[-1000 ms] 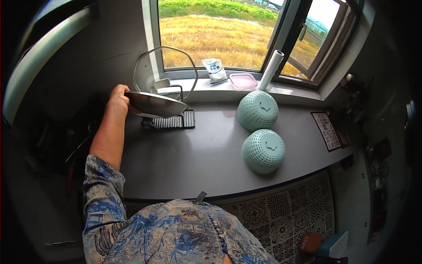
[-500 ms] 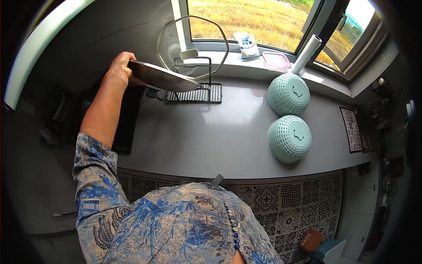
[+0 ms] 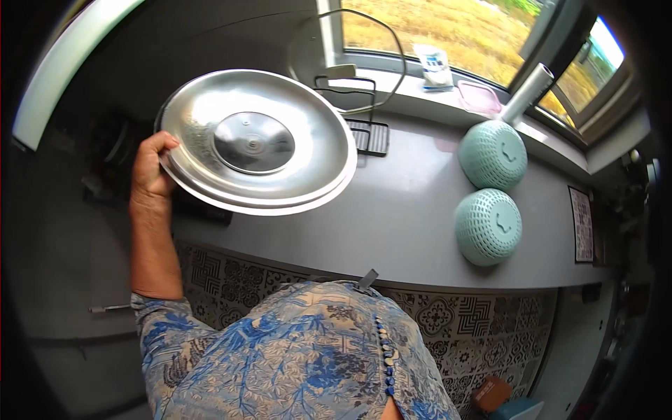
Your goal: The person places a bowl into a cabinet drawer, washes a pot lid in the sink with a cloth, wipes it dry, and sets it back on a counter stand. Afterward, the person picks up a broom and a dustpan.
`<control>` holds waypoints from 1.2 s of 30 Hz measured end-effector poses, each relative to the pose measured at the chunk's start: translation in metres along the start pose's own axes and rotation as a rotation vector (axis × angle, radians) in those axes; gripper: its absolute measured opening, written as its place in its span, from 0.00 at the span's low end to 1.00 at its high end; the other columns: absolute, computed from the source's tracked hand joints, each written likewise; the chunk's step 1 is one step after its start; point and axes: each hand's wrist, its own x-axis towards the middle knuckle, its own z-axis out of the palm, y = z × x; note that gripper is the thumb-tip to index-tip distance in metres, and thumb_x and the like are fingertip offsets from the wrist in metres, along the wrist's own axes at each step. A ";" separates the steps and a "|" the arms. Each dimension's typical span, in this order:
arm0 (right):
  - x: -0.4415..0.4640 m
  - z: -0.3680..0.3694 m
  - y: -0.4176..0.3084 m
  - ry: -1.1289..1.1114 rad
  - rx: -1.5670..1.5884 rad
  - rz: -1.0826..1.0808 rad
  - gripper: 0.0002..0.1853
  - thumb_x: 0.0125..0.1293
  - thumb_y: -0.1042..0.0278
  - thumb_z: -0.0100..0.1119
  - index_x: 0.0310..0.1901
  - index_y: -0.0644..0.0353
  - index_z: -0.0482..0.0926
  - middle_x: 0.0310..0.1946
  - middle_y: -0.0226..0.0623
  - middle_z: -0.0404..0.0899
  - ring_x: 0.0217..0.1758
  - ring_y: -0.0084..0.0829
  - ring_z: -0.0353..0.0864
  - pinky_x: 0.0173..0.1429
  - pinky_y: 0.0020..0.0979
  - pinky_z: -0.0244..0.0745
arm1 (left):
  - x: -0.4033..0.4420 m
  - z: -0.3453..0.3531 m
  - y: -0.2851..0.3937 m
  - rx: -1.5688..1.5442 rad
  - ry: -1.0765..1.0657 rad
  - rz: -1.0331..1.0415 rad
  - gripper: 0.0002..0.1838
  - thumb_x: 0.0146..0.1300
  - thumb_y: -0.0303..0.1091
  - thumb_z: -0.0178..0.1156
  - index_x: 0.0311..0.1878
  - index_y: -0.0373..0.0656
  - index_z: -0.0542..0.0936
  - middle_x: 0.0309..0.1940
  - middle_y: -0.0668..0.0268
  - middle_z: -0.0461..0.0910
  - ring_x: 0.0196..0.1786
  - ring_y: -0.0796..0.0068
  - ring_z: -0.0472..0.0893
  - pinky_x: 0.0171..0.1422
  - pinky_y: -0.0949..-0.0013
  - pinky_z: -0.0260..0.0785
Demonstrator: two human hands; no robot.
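Note:
My left hand [image 3: 155, 164] grips a round steel pot lid [image 3: 315, 140] by its left rim, thumb over the edge. The lid is tilted so its shiny inner face shows, with a dark round centre and a small fixing in the middle. It is held up over the left part of the counter, in front of a black wire rack [image 3: 378, 138] with a ribbed tray. A clear lid with a metal rim [image 3: 402, 52] stands upright at that rack, partly hidden by the steel lid. My right hand is out of view.
Two mint-green baskets [image 3: 493, 155] sit upside down on the grey counter [image 3: 413, 224]. On the windowsill are a white and blue packet [image 3: 434, 68], a pink-rimmed container [image 3: 479, 96] and a white roll [image 3: 526, 93]. A patterned mat [image 3: 580, 224] lies at the right.
The steel lid has gone from nearly edge-on beside the rack to facing me, closer to my body. My left hand came back with it, and the head view shifted slightly.

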 end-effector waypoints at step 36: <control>-0.030 -0.230 0.239 0.125 1.056 -0.082 0.21 0.64 0.53 0.44 0.51 0.61 0.64 0.37 0.39 0.70 0.38 0.36 0.73 0.45 0.40 0.73 | -0.275 0.384 -0.320 -0.089 -1.048 -0.782 0.20 0.41 0.22 0.47 0.43 0.31 0.70 0.27 0.61 0.74 0.28 0.70 0.77 0.35 0.70 0.75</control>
